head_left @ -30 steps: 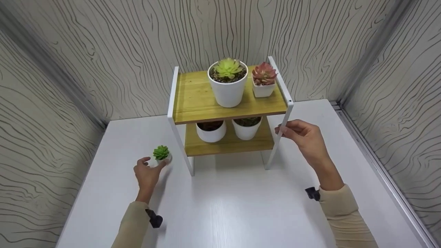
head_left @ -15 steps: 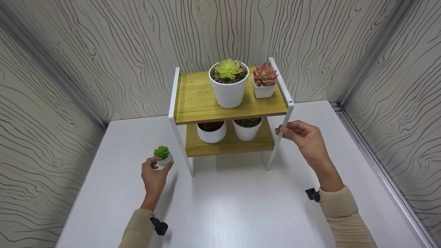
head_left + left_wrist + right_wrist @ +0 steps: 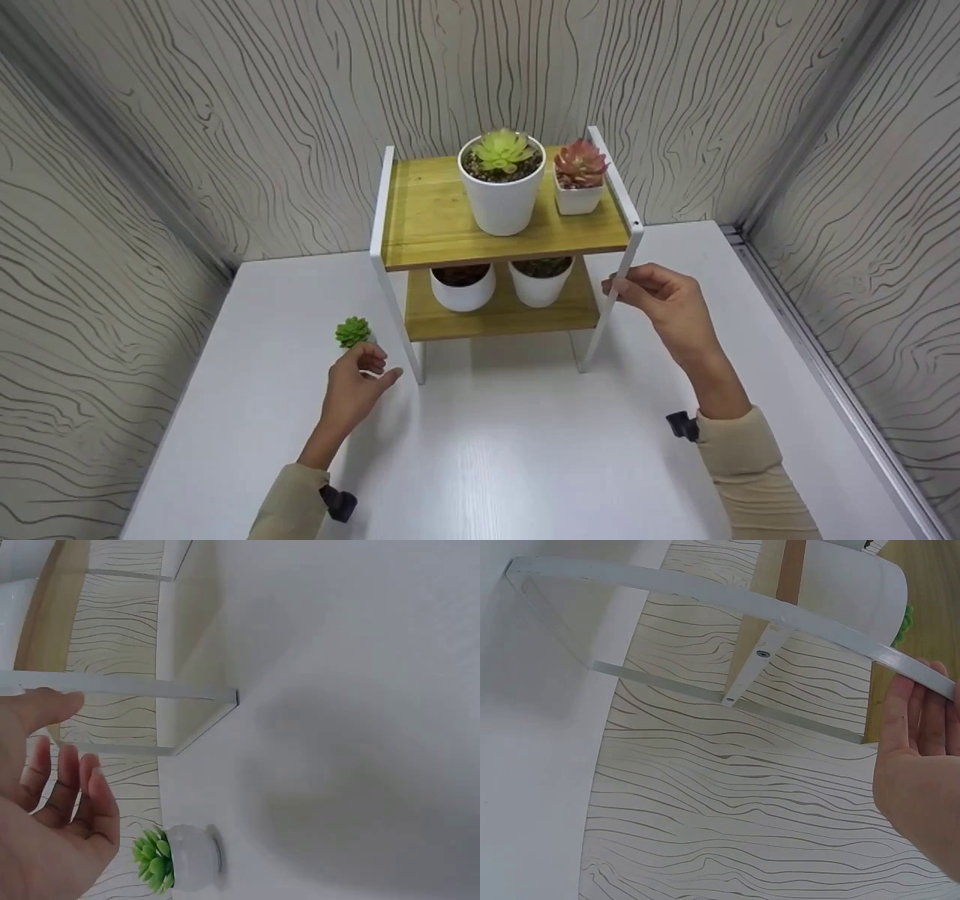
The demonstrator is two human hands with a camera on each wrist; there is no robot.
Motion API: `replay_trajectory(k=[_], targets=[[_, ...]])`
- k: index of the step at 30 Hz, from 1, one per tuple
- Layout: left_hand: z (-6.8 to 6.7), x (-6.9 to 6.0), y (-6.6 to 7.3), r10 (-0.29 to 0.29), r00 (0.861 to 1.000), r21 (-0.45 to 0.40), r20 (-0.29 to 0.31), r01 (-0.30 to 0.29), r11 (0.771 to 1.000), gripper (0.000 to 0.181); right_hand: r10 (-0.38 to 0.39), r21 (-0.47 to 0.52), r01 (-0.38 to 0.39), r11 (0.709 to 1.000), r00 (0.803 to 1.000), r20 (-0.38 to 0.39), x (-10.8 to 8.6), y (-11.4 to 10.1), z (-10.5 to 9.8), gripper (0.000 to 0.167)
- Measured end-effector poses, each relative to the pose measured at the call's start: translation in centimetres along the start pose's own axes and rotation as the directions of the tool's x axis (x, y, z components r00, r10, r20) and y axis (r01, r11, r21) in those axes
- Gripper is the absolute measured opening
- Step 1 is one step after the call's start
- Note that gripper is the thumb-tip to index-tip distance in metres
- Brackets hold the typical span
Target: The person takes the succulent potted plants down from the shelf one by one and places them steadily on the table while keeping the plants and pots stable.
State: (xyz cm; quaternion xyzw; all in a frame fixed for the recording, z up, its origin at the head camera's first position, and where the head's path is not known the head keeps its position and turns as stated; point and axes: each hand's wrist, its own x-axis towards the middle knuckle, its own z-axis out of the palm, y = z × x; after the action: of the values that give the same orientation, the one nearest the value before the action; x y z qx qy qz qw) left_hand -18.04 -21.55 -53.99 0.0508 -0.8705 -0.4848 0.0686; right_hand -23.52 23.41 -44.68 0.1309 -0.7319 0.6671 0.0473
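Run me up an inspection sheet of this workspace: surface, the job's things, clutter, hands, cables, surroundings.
Surface: white table, shiny with glare toward the front.
Job's things: two-tier shelf standing upright; large pot and red succulent in a small square pot on top, two white pots below; small green succulent in a white pot on the table, left of the shelf.
Clutter: nothing seen.
Left hand: holding nothing, near the left front leg; whether the thumb touches it cannot be told.
Right hand: pinching the right front leg.
Cables: nothing seen.
Surroundings: pale walls with dark wavy lines, metal strips at the corners.
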Motion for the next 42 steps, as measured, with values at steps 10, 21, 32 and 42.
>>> replay_trajectory(k=[10, 21, 32, 42], targets=[[-0.4, -1.3, 2.8, 0.073, 0.981, 0.024, 0.178, -0.078, 0.997, 0.02, 0.0, 0.005, 0.0, 1.0, 1.0, 0.0, 0.2, -0.1, 0.1, 0.031], [-1.3, -2.2, 6.0, 0.202, 0.945, 0.018, 0.259, -0.214, 0.977, 0.028, -0.004, -0.011, 0.004, 1.0, 1.0, 0.022, 0.4, 0.0, 0.3, 0.034], [-2.8, -2.3, 10.0, 0.402, 0.885, -0.017, 0.233, -0.41, 0.912, 0.024, -0.017, 0.032, 0.016, 0.999, 1.0, 0.018, 0.3, 0.1, 0.2, 0.03], [-3.3, -2.5, 12.5, 0.476, 0.866, -0.09, 0.156, -0.467, 0.88, 0.03, 0.018, -0.001, -0.018, 1.0, 1.0, -0.006, 0.0, 0.2, 0.1, 0.031]])
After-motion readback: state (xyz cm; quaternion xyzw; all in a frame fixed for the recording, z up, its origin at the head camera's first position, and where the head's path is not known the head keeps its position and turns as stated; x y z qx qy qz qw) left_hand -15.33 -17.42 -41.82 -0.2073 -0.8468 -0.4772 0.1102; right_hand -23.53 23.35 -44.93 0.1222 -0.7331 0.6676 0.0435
